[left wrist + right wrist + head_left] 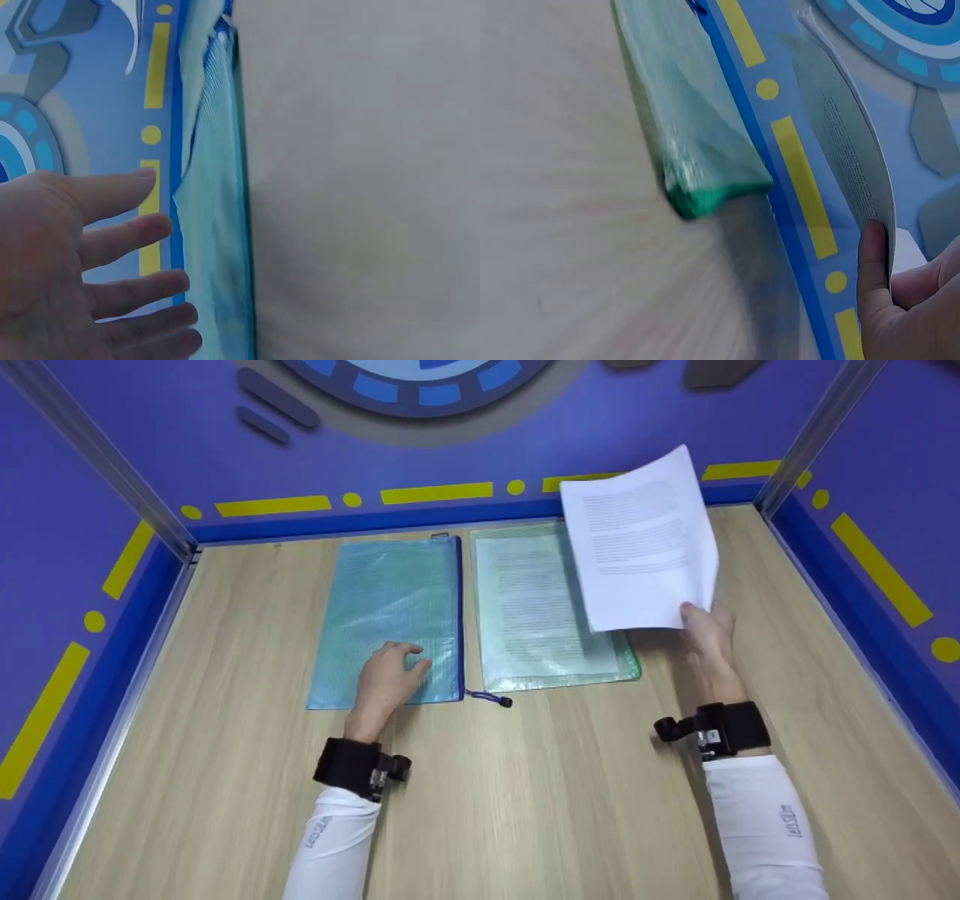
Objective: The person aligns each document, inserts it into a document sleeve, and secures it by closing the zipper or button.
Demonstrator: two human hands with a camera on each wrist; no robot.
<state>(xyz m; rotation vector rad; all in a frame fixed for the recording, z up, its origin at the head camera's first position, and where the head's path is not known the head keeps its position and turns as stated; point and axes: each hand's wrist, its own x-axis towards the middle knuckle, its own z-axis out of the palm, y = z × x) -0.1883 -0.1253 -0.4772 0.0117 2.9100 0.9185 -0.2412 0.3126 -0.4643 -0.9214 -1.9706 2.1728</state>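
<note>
My right hand (711, 641) pinches a sheaf of printed paper (637, 547) by its lower right corner, thumb on the printed face. In the right wrist view the paper (851, 142) stands on edge, raised off the table and bowed. Below it lies a green zip pouch (551, 607) with printed pages inside; the paper hides its upper right part. Above a blue zip pouch (390, 615) my left hand (386, 679) hovers with relaxed fingers. The left wrist view shows that hand (97, 262) with fingers spread, holding nothing.
Both pouches lie on a wooden table (510, 810). A dark blue zip pull cord (491, 699) sticks out from the blue pouch's lower right corner. Purple panels with a yellow-striped back wall (435, 495) enclose the table at the back and sides.
</note>
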